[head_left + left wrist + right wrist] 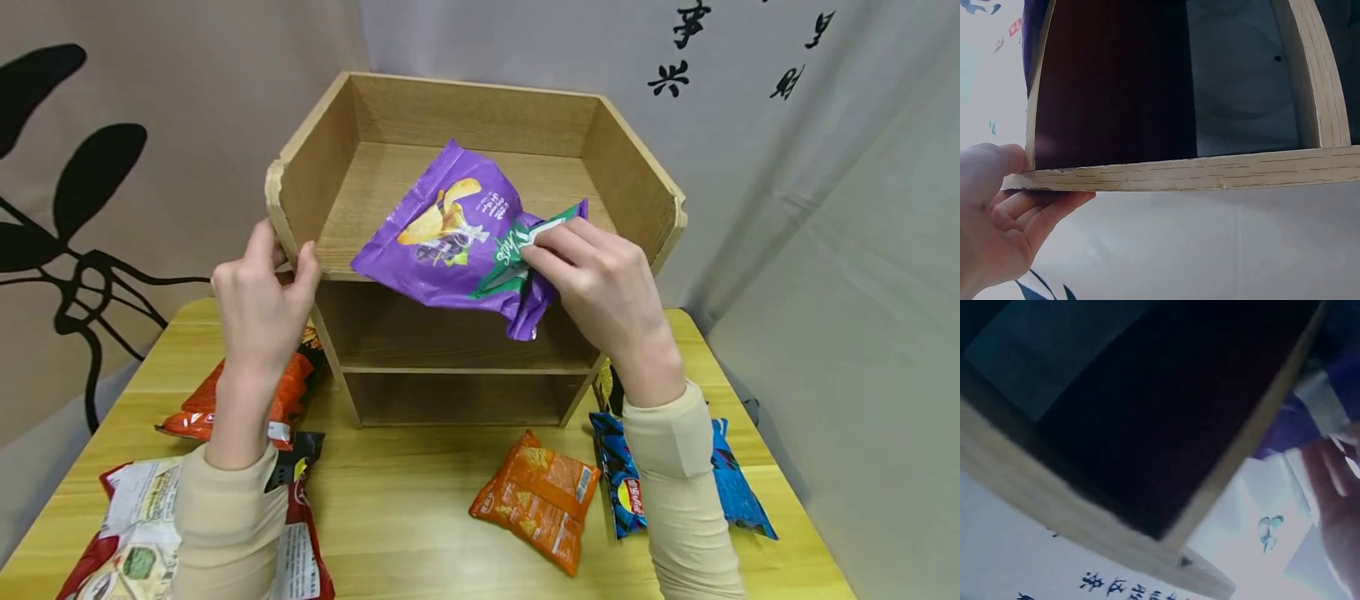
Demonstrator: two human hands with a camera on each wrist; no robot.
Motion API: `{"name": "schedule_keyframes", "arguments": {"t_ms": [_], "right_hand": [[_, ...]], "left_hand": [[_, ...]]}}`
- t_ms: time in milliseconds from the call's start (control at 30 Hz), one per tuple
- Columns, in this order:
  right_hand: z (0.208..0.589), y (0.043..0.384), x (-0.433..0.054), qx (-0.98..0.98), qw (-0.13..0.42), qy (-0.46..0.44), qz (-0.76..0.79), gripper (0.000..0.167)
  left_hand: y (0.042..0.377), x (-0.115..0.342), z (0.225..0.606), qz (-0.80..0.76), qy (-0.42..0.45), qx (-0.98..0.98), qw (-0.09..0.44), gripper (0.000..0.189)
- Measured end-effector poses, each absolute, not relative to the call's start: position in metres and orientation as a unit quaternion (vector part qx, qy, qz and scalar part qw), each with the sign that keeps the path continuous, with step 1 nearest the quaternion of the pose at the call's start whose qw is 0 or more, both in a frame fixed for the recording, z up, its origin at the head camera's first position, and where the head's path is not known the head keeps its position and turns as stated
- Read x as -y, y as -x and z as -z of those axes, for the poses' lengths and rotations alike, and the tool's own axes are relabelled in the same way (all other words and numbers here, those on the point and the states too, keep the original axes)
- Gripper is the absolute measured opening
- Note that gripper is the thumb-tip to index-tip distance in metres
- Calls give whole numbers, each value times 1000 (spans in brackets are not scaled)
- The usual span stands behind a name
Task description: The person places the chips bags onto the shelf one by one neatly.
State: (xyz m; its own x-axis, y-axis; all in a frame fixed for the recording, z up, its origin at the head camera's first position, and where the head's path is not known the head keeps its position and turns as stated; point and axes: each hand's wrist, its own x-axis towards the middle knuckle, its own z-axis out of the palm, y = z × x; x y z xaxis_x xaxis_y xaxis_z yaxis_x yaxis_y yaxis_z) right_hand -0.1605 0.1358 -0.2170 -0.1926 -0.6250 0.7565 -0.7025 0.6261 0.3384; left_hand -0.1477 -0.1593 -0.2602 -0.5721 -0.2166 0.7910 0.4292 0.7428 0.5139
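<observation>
A purple and green bag of chips is pinched at its right end by my right hand. It tilts over the front edge of the top tier of a wooden shelf. In the right wrist view, part of the purple bag shows beside the shelf, with my right hand at the edge. My left hand grips the shelf's left side panel near its front corner. From the left wrist view, the thumb of my left hand lies on one side of that panel edge and the fingers on the other.
Below are two darker shelf tiers. On the table, an orange snack bag lies in front of the shelf. Blue bags lie to the right, partly behind my sleeve. A red-orange bag and a large red-white bag lie left.
</observation>
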Motion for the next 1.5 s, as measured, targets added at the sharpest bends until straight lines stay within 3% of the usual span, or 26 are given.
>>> {"name": "schedule_keyframes", "arguments": {"t_ms": [167, 300, 367, 667, 900, 1100, 1167, 1367, 1500], "right_hand": [[215, 147, -129, 850, 380, -364, -41, 28], [219, 133, -119, 879, 354, -319, -12, 62], [221, 130, -114, 881, 357, -309, 14, 67], [222, 144, -107, 836, 401, -374, 24, 20], [217, 160, -101, 837, 398, -376, 9, 25], [220, 164, -98, 883, 319, -345, 8, 33], [221, 159, -95, 884, 331, -329, 6, 38], [231, 137, -65, 831, 454, -321, -13, 55], [242, 133, -46, 836, 453, -309, 13, 65]], "left_hand": [[148, 159, 260, 358, 66, 810, 459, 23], [148, 159, 260, 358, 66, 809, 461, 23], [148, 159, 260, 359, 65, 809, 462, 22], [148, 158, 260, 357, 63, 810, 461, 22], [148, 158, 260, 356, 62, 810, 462, 22], [148, 158, 261, 357, 62, 810, 461, 22], [148, 158, 261, 359, 64, 810, 459, 22], [148, 159, 260, 352, 65, 811, 463, 22], [148, 160, 259, 346, 65, 814, 462, 22]]}}
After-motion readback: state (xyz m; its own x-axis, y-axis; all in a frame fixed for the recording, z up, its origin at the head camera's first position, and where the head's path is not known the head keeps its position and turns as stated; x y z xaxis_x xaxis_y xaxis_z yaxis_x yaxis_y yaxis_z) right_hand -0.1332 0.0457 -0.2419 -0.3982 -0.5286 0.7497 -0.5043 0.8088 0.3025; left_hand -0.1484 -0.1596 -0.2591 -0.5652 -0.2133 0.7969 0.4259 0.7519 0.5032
